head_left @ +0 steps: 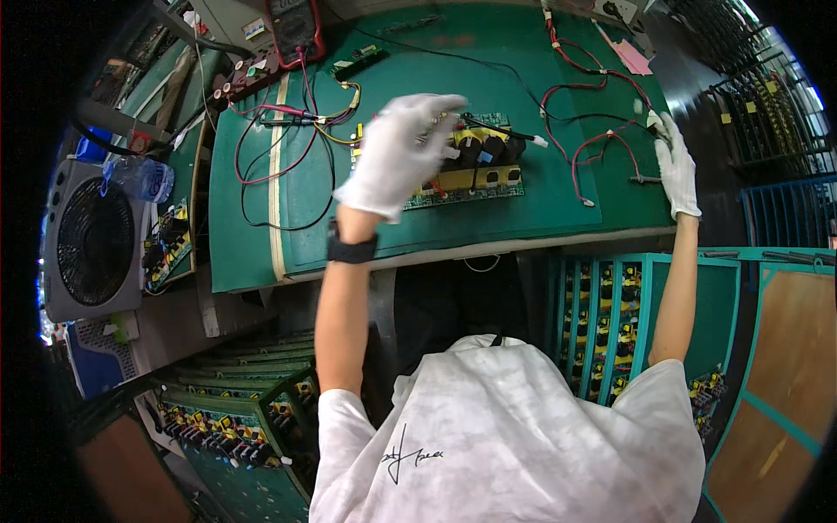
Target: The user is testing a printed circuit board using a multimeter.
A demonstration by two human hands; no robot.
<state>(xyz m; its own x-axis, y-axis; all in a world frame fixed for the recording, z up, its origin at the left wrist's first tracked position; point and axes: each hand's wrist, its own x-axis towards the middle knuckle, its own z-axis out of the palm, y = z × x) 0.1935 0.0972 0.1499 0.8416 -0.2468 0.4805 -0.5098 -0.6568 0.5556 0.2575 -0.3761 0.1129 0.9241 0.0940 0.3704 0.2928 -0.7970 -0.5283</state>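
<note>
My left hand [403, 155], in a white glove, hovers over the left part of a green circuit board [514, 189]. Its fingers are apart and slightly blurred, and nothing shows between them. The board carries black and yellow components, and a short black lead with a white plug [540, 141] sticks out to its right. At the bench's right edge my gloved right hand [677, 173] has its fingertips closed at a white cable connector [653, 120]. Red and black wires run from there. Beside that hand lies a small grey rod-like piece [643, 179].
A red multimeter [295, 33] with probe leads [292, 112] stands at the back left of the green bench [253, 253]. A small board [359, 63] lies nearby. Left are a fan [94, 228] and a plastic bottle [144, 179]. Racks of boards [602, 314] flank me below.
</note>
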